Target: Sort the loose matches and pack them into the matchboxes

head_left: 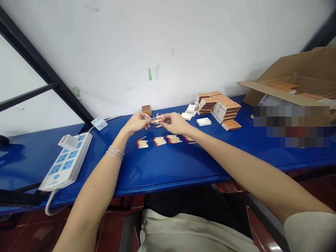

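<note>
Both hands are stretched out over the blue table (162, 168), and the left hand (138, 122) and right hand (174, 123) are set at either side of a loose heap of matches (156, 119) near the wall. The fingers of each hand are curled in narrow with their tips at the heap, though whether a stick is actually pinched cannot be told. Four small match bundles (159, 141) are laid in a row just in front of the hands, while stacked matchboxes (223, 108) and a power strip (67, 161) are seen to the sides.
</note>
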The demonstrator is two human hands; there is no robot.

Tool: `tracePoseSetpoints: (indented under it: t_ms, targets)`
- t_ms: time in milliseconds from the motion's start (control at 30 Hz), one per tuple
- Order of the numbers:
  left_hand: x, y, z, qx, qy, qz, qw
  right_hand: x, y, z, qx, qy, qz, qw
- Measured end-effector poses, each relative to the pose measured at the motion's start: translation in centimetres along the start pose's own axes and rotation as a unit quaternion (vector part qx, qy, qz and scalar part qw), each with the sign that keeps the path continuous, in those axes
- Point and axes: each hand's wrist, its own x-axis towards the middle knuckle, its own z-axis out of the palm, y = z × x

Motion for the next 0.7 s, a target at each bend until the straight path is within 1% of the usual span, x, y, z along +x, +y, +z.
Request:
tracePoseSetpoints:
  t_ms: [100, 167, 233, 267, 333, 433, 567, 633, 700]
  targets:
    - [-0.2, -0.7, -2.1, 0.093, -0.058, -0.047, 0.993, -0.4, -0.3, -0.1, -0.099, -0.047, -0.056, 0.992]
    - [-0.3, -1.1, -3.2, 0.131, -0.112, -0.075, 0.982, -0.6, -0.7, -0.3, -0.149, -0.089, -0.076, 0.982]
    - [-0.5, -1.3, -3.7, 0.159, -0.156, -0.077, 0.972, -0.8, -1.2, -0.5, -0.182, -0.123, -0.078, 0.973]
    - [-0.6, -1.2, -3.8, 0.176, -0.168, -0.071, 0.967, -0.8, -1.4, -0.7, -0.19, -0.135, -0.076, 0.97]
    - [-0.7, -0.9, -3.7, 0.221, -0.169, -0.06, 0.959, -0.9, -1.6, -1.0, -0.194, -0.149, -0.074, 0.967]
    - [-0.9, -0.2, -3.3, 0.267, -0.167, -0.05, 0.948, -0.8, -1.2, -0.9, -0.166, -0.145, -0.091, 0.971]
    - [-1.1, 0.1, -3.2, 0.235, -0.182, -0.049, 0.954, -0.7, -0.6, 0.3, -0.108, -0.141, -0.137, 0.975]
    - [-1.2, 0.1, -3.2, 0.219, -0.197, -0.052, 0.954, -0.8, -0.6, 0.7, -0.101, -0.155, -0.134, 0.973]
    - [-1.3, 0.3, -3.3, 0.208, -0.215, -0.058, 0.953, -1.0, -1.0, 0.7, -0.096, -0.178, -0.116, 0.973]
